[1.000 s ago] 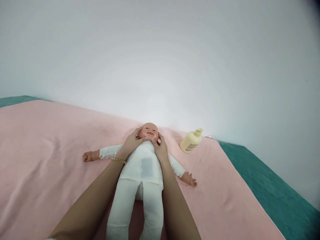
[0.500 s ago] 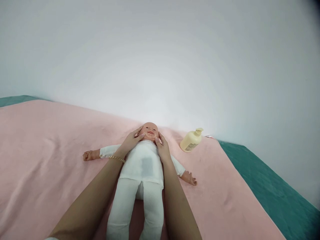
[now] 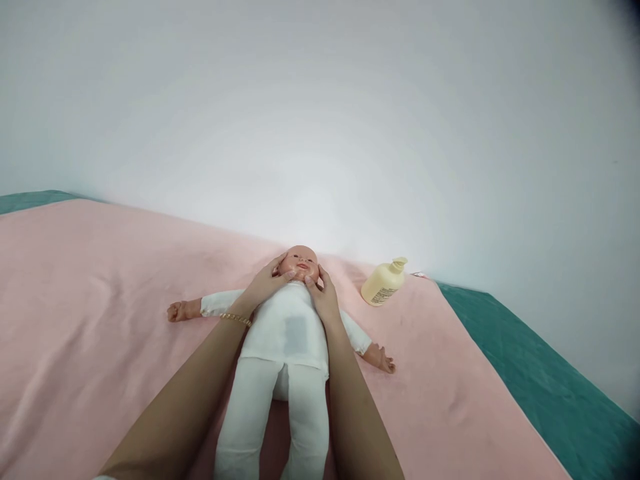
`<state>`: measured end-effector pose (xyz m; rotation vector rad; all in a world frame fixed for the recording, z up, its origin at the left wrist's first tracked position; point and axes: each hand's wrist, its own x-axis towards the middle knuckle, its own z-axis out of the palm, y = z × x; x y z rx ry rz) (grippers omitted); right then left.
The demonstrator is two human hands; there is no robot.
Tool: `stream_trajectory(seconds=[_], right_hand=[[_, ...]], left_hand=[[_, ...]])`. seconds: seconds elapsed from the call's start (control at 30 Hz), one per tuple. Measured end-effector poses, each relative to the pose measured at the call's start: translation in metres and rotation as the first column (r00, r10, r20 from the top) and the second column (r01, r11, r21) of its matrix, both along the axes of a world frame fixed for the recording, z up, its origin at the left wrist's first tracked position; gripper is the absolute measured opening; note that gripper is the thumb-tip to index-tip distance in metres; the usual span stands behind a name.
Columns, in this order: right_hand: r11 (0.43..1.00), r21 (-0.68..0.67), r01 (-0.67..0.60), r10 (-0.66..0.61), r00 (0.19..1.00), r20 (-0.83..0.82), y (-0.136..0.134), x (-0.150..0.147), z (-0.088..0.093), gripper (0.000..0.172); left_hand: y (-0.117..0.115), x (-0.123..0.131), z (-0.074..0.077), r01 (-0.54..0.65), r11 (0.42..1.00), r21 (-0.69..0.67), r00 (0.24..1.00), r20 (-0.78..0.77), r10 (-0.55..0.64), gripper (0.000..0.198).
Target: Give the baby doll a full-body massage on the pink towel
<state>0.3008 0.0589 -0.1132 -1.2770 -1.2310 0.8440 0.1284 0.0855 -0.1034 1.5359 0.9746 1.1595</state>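
Note:
A baby doll [image 3: 287, 320] with a soft white body lies on its back, arms spread out and legs toward me. My left hand [image 3: 267, 280] cups one side of the doll's head [image 3: 301, 260], with a gold bracelet on that wrist. On the opposite side of the head rests my right hand [image 3: 324, 293]. Both thumbs lie on the lower face by the chin, and the other fingers curve round the cheeks, partly hidden behind the head.
A pale yellow pump bottle [image 3: 383, 285] stands to the right of the doll's head. Beneath everything is a pink blanket [image 3: 110, 320] with soft wrinkles, over a green cover [image 3: 530, 353] at the right. A white wall [image 3: 320, 120] rises behind.
My thumbs have moved inward toward the doll's chin, the right one more clearly. The hands stay around the head, and the doll and bottle keep their places.

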Motion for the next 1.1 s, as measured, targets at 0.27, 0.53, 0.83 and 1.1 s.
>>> stream_trajectory(seconds=[0.27,0.53,0.83,1.1], right_hand=[[0.999,0.019,0.043,-0.045,0.997,0.065,0.003,-0.002,-0.008,0.074],[0.996,0.025,0.086,-0.088,0.991,0.097,0.002,-0.005,-0.009,0.071],[0.999,0.012,0.049,-0.049,0.999,0.011,0.004,-0.001,-0.009,0.070],[0.999,-0.031,0.017,-0.017,1.000,-0.011,0.002,0.002,0.001,0.070]], left_hand=[[0.004,0.009,-0.014,-0.012,0.999,-0.042,0.992,0.123,0.017,0.083],[0.009,0.011,-0.021,-0.108,0.994,-0.020,0.993,0.047,0.109,0.082],[0.005,0.006,-0.011,-0.079,0.997,0.010,0.997,-0.011,0.079,0.074],[-0.002,0.002,0.005,-0.037,0.999,0.020,0.995,-0.089,0.038,0.067]])
